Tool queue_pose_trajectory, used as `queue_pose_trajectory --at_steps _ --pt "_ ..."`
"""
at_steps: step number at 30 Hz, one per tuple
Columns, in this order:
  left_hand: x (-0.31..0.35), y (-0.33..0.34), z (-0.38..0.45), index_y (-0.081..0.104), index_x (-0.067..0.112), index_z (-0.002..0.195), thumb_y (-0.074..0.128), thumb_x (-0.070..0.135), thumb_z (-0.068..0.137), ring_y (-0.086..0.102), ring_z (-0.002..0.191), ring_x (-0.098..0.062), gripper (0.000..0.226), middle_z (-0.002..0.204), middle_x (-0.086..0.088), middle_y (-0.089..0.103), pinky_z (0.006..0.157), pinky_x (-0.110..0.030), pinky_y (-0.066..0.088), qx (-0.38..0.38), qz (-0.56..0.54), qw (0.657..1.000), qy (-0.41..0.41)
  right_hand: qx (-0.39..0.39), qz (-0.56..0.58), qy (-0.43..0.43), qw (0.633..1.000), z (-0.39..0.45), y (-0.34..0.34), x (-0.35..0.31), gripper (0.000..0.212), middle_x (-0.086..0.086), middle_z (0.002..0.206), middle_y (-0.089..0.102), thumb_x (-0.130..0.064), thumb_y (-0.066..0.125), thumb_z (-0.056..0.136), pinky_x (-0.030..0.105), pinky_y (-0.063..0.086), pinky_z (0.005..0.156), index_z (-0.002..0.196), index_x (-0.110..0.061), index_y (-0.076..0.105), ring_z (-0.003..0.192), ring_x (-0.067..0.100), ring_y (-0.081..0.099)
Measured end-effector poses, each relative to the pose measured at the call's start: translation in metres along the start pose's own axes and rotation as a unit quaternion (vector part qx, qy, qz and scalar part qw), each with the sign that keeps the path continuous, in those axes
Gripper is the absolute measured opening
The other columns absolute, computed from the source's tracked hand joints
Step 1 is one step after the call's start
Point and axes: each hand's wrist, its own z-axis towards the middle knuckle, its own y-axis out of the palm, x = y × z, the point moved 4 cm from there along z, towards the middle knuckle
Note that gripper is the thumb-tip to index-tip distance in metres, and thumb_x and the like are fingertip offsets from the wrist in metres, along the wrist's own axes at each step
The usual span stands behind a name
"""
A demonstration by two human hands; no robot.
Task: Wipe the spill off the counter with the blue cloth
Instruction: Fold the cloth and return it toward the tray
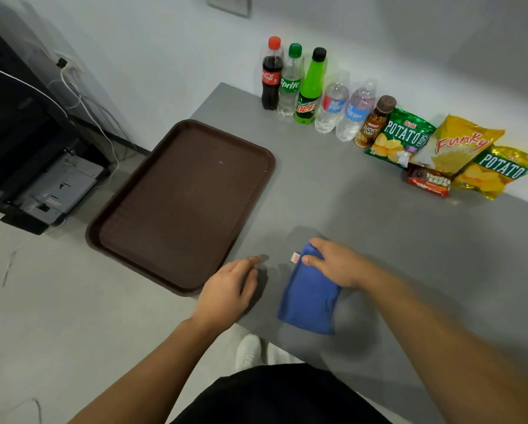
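The blue cloth [308, 296], folded with a small white tag at its far corner, lies on the grey counter [363, 209] near the front edge. My right hand [336, 263] grips the cloth's far end, thumb on top. My left hand [230, 289] rests flat on the counter just left of the cloth, fingers loosely apart, holding nothing. I cannot make out a spill on the grey surface.
A brown tray [183, 203] lies at the counter's left end, hanging over the edge. Several drink bottles [308, 87] and snack bags [452, 151] line the back wall. Black equipment [27, 142] stands on the floor at left.
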Motion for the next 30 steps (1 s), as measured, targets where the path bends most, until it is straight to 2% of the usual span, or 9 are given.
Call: queue_pose_trajectory --at_steps 3,6,11,15,17,19,23,27,30 --pt "0.009 0.001 0.003 0.065 0.031 0.131 0.053 0.03 0.107 0.066 0.104 -0.002 0.027 0.121 0.015 0.069 0.091 -0.023 0.052 0.019 -0.081 0.995 -0.048 0.001 0.029 -0.035 0.999 -0.004 -0.011 -0.013 0.031 0.005 0.076 0.049 -0.032 0.058 0.102 0.039 0.037 0.072 0.082 -0.013 0.044 0.074 0.022 0.047" --pt "0.01 0.011 0.011 0.065 0.036 0.131 0.054 0.038 0.106 0.064 0.103 0.012 0.027 0.117 0.017 0.072 0.086 -0.006 0.046 0.0 -0.2 0.972 -0.121 0.015 0.051 -0.071 0.996 -0.007 -0.021 -0.032 0.036 0.0 0.068 0.044 -0.032 0.06 0.101 0.028 0.033 0.062 0.075 -0.017 0.04 0.062 0.013 0.039" --pt "-0.002 0.009 0.021 0.069 0.043 0.125 0.044 0.059 0.103 0.062 0.119 0.006 0.036 0.123 0.022 0.072 0.107 -0.031 0.047 0.031 -0.321 0.931 -0.171 0.045 0.118 -0.118 0.985 -0.006 -0.038 -0.08 0.038 0.004 0.068 0.039 -0.031 0.061 0.1 0.034 0.033 0.063 0.077 -0.008 0.042 0.063 0.013 0.034" --pt "-0.024 -0.006 0.029 0.064 0.036 0.134 0.041 0.08 0.093 0.059 0.133 -0.014 0.064 0.138 0.007 0.067 0.114 -0.046 0.044 0.038 -0.465 0.863 -0.196 0.057 0.215 -0.114 0.968 0.003 -0.046 -0.116 0.023 0.013 0.085 0.064 -0.034 0.06 0.101 0.034 0.049 0.074 0.093 -0.013 0.062 0.072 0.013 0.054" --pt "-0.033 -0.018 0.033 0.067 0.039 0.133 0.043 0.082 0.092 0.06 0.133 -0.016 0.064 0.141 0.003 0.066 0.109 -0.038 0.05 -0.003 -0.535 0.819 -0.208 0.056 0.267 -0.108 0.956 0.011 -0.046 -0.133 0.021 0.012 0.093 0.069 -0.034 0.059 0.101 0.033 0.051 0.077 0.099 -0.015 0.065 0.076 0.011 0.06" --pt "-0.048 -0.037 0.035 0.072 0.042 0.126 0.05 0.082 0.089 0.064 0.127 -0.01 0.059 0.141 0.003 0.066 0.097 -0.025 0.055 -0.012 -0.555 0.8 -0.23 0.065 0.311 -0.088 0.944 0.022 -0.042 -0.149 0.022 0.011 0.089 0.069 -0.034 0.059 0.101 0.032 0.05 0.075 0.1 -0.013 0.065 0.076 0.01 0.061" --pt "-0.093 -0.072 0.039 0.07 0.024 0.13 0.063 0.063 0.095 0.065 0.128 -0.022 0.053 0.136 -0.005 0.07 0.097 -0.03 0.057 0.017 -0.532 0.813 -0.237 0.105 0.394 -0.022 0.913 0.042 -0.016 -0.165 0.019 0.009 0.1 0.075 -0.029 0.059 0.102 0.039 0.054 0.087 0.102 -0.012 0.068 0.092 0.021 0.07" --pt "-0.138 -0.11 0.042 0.075 0.027 0.109 0.067 0.062 0.089 0.073 0.11 -0.023 0.041 0.113 -0.003 0.078 0.091 -0.039 0.058 0.006 -0.43 0.872 -0.235 0.128 0.437 0.05 0.889 0.052 0.03 -0.17 0.016 0.007 0.104 0.076 -0.026 0.06 0.102 0.041 0.055 0.093 0.105 -0.014 0.069 0.104 0.024 0.071" --pt "-0.161 -0.125 0.043 0.074 0.03 0.104 0.066 0.061 0.091 0.075 0.1 -0.017 0.035 0.105 0.001 0.078 0.085 -0.035 0.059 -0.042 -0.361 0.907 -0.211 0.14 0.455 0.098 0.874 0.053 0.064 -0.172 0.013 0.006 0.104 0.076 -0.024 0.061 0.101 0.046 0.055 0.095 0.106 -0.015 0.069 0.105 0.026 0.07"
